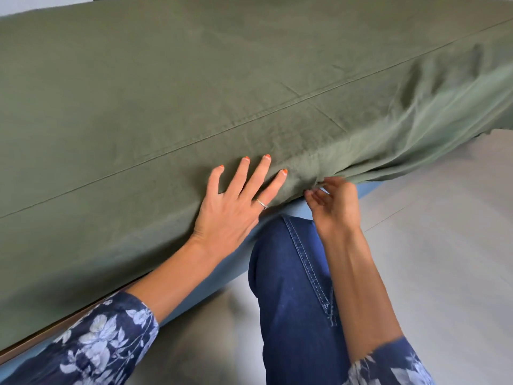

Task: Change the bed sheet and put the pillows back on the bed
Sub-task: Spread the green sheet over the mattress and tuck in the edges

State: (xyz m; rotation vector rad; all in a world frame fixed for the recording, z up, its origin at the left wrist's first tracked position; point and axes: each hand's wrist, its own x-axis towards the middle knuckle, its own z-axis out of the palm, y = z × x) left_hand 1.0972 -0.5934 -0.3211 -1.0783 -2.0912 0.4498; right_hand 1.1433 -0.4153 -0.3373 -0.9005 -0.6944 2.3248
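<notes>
My left hand [233,207] lay flat on the sheet [249,79], palm down and fingers spread, released and gripping nothing; its heel sat at the near edge of the bed. A ring [261,203] showed on one finger, and the nails were orange. My right hand [334,207] was just beside it, at the hanging edge of the sheet, palm turned up and fingers curled toward the cloth. The fingertips met the hem, but motion blur kept me from telling whether they pinched it or only touched it.

The sheet, olive green, covered the whole top of the bed and fell over the near side. A stitched seam [249,115] ran across it from lower left to upper right, beyond my left fingertips. To the right of my right hand the cloth hung loose in folds, lifted off the bed side. Under the sheet's edge a blue band [211,284] of the bed showed, and at far left a strip of brown frame [41,333] beneath it.

My knee [291,273], in dark blue jeans, stood against the blue band between my two forearms. Both sleeves [105,345] were navy with pale flowers, pushed up the forearms. The floor [444,245] to the right was pale grey.
</notes>
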